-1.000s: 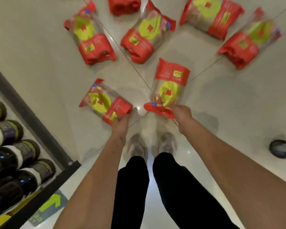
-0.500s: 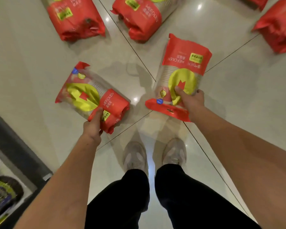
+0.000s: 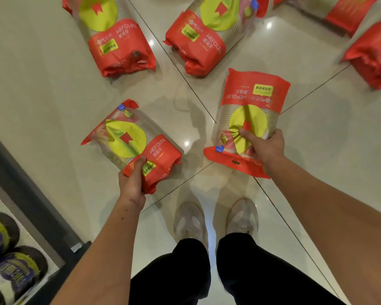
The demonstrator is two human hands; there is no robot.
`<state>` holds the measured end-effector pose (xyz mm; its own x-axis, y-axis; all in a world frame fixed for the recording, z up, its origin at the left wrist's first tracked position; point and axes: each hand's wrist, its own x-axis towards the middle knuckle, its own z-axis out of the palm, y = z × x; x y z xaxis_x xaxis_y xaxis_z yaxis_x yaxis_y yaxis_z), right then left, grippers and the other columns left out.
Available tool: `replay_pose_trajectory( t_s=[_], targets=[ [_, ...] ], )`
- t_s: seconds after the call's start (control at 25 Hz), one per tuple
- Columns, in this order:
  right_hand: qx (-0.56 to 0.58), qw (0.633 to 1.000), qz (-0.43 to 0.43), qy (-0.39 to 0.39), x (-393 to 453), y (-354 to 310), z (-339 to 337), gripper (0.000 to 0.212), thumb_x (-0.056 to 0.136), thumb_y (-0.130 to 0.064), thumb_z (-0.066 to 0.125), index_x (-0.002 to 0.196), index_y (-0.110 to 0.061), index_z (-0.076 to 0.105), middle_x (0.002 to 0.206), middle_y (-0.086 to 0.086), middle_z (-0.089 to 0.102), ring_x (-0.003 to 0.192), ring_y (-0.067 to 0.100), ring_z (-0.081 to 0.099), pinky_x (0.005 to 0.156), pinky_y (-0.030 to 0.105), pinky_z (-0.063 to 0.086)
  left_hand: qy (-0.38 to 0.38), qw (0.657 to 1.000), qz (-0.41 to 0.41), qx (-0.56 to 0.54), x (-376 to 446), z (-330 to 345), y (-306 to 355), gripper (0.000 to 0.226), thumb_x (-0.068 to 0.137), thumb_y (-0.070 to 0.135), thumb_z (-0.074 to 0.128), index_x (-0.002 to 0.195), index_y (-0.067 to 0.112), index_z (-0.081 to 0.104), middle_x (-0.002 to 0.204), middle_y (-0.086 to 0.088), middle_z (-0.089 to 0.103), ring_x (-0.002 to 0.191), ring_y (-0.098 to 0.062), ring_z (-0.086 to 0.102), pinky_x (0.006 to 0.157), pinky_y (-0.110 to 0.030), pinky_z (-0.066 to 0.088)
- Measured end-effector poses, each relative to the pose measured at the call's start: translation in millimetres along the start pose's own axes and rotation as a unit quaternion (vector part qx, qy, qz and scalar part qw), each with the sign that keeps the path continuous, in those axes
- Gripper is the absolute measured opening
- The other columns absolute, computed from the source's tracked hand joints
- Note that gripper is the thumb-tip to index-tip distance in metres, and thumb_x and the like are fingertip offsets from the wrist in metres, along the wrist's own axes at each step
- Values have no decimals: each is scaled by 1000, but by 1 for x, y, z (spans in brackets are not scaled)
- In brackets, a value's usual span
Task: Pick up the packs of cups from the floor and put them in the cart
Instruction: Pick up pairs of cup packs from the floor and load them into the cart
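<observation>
Both hands are full. The left hand (image 3: 131, 182) is clamped on the red end of one pack of cups (image 3: 132, 144), thumb over the top. The right hand (image 3: 263, 148) grips a second pack (image 3: 251, 111) near its lower end, thumb pressing into the yellow circle. Whether either pack is clear of the floor (image 3: 42, 84) I cannot tell. Beyond the hands, more packs (image 3: 119, 45) lie on the tiles. Left of the left hand sits a shelf of dark bottles (image 3: 11, 271).
</observation>
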<state>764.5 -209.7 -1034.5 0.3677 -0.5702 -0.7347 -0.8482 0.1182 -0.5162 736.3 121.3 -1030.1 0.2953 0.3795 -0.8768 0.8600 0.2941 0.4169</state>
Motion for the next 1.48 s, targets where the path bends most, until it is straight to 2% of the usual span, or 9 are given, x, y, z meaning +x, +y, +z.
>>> replay_pose_trajectory(
  t_s=[0.16,0.28,0.52,0.72,0.88,1.04,1.2,1.4,1.48],
  targets=[
    [-57,997,-51,-8,-37,-24,-25,73,65,-40,94,121,-16,55,110,0,67,103,23,68,95,44,56,18,998,33,47,-53,0,28,51,78,40,80,118,21,55,100,-8,68,66,-24,64,44,-24,38],
    [-60,993,-94,-31,-87,-76,-64,80,60,-47,94,124,-15,58,111,-2,70,103,20,69,94,43,57,-21,987,106,122,-121,-4,75,39,79,38,81,103,24,52,92,-10,64,55,-20,57,40,-22,34],
    [-24,983,-176,-38,-224,-207,-164,79,48,-55,94,114,-22,67,103,-4,77,91,14,75,86,43,62,-82,943,260,191,-311,-12,208,46,79,36,83,112,21,55,92,0,67,68,-15,64,38,-22,40],
    [34,966,-251,-56,-377,-329,-272,69,61,-40,96,121,-24,65,104,-13,72,87,-8,68,71,9,53,-111,921,347,135,-509,-33,306,48,80,28,83,118,16,56,98,-2,68,73,-13,64,40,-12,42],
    [59,951,-302,-38,-488,-398,-347,59,63,-37,96,112,-22,68,99,-8,75,88,7,72,84,34,61,-122,896,417,94,-640,-60,359,44,80,25,83,115,16,59,97,-2,70,71,-9,65,45,-13,44],
    [93,935,-341,-37,-593,-438,-416,59,61,-35,97,111,-21,69,98,-7,77,89,9,74,88,42,62,-137,874,464,53,-761,-94,393,42,79,17,83,114,20,61,96,5,71,65,7,67,53,-9,49],
    [130,914,-384,-32,-662,-450,-466,61,60,-36,98,113,-26,69,100,-10,78,91,7,76,89,42,61,-163,854,492,28,-846,-121,404,34,79,17,84,102,26,61,96,2,72,65,6,69,51,-11,51],
    [170,877,-448,-42,-713,-457,-516,59,66,-27,96,117,-32,66,102,-18,77,92,-2,73,73,15,57,-197,826,528,9,-911,-136,399,46,76,25,85,115,22,62,99,2,75,76,-5,74,55,-18,55],
    [180,867,-464,-34,-720,-460,-527,61,66,-30,95,119,-32,65,106,-15,76,94,-1,73,73,14,57,-209,817,537,9,-925,-131,401,46,75,27,86,115,23,63,100,1,76,79,-8,75,57,-20,56]
  ],
)
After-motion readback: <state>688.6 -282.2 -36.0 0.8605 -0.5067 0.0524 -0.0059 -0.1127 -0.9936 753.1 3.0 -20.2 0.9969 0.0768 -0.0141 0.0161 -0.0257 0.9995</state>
